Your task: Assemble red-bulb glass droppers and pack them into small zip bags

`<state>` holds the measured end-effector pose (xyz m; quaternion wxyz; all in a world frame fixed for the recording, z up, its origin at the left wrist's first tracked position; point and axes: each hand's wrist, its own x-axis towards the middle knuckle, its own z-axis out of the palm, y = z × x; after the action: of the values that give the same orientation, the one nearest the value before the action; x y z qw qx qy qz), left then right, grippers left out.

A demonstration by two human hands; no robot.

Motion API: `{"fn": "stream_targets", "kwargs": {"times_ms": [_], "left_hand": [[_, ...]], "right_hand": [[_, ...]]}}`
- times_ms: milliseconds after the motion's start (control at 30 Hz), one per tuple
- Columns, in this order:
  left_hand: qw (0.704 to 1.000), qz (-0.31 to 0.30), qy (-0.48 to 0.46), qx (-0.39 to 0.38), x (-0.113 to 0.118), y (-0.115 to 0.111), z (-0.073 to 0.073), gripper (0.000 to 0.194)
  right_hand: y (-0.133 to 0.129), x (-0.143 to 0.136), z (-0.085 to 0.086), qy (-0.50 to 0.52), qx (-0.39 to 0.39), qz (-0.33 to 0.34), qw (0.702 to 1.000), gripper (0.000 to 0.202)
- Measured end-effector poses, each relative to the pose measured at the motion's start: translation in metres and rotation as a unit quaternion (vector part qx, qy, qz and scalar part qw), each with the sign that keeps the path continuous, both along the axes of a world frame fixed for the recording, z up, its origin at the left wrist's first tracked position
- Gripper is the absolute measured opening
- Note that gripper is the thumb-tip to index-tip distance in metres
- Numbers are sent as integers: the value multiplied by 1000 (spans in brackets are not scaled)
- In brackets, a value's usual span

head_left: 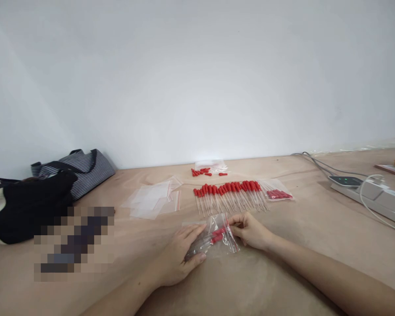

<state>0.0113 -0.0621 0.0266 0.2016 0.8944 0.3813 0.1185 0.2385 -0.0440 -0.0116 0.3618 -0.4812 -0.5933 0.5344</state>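
Just in front of me on the table lies a clear zip bag (222,250) with a red strip along its right edge. Inside it are several glass droppers with red rubber bulbs (217,235), bulbs toward the zip. My left hand (184,252) holds the bag's left end, fingers over the far side and thumb on the near side. With thumb and fingers closed, my right hand (245,230) pinches the zip edge at its far corner. Beyond the hands, a row of loose droppers (228,195) lies side by side, red bulbs facing the wall.
Flat zip bags (149,199) overlap at left of the row. A filled bag (279,194) lies at its right end. Loose red bulbs (200,171) lie near the wall by another bag (213,165). Handbags (29,206) stand left; a power strip (371,202) and cables lie right.
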Motion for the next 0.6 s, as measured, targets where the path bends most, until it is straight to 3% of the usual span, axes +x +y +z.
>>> {"fn": "stream_targets", "kwargs": {"times_ms": [133,300,333,400,467,600], "left_hand": [[1000,2,2,1,1,0,1,53],[1000,4,12,-4,0,0,1,52],[1000,5,14,-9,0,0,0,53],[1000,8,14,-15,0,0,-1,53],[1000,18,13,-18,-2,1,-3,52],[999,36,9,9,-10,7,-7,47]], "right_hand": [[1,-8,2,-11,62,-15,998,15],[12,15,19,-44,-32,167,984,23],[19,21,22,-60,-37,178,982,24],[38,29,28,-130,18,110,985,20],[61,28,31,-235,120,-25,964,20],[100,8,31,-293,153,-124,936,16]]}}
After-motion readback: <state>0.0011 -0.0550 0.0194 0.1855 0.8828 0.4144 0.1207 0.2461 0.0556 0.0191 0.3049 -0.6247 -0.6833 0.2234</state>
